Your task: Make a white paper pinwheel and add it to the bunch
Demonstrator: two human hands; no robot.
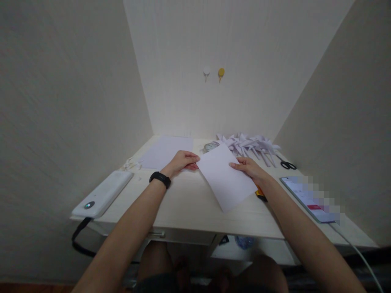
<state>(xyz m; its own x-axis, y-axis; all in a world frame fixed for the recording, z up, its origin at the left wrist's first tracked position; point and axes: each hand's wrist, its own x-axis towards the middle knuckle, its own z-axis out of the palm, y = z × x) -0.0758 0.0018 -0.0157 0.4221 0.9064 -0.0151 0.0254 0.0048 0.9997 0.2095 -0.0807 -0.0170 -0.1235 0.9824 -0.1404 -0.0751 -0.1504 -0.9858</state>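
Between my two hands, a white sheet of paper point(226, 177) lies tilted on the desk point(189, 203), one corner pointing away from me and another toward the near edge. My left hand point(181, 162) pinches its left corner, fingers curled close together over the edge with the thumb underneath. My right hand point(249, 167) grips the right edge the same way, fingers narrow and folded onto the sheet. A black band point(160, 179) sits on my left wrist.

Just beyond my left hand, a stack of blank sheets point(166, 151) lies flat near the back wall. Beyond my right hand there is a heap of folded paper shapes point(249, 144), with a small round metal thing point(210, 146) just beside it; I cannot tell what it is. A pair of black scissors point(287, 164) rests to the right of the heap. A phone point(308, 197) lies near my right forearm, with a cable running off the desk edge. A white power bank point(102, 194) sits at the left edge, and some small paper scraps point(132, 163) lie behind it.
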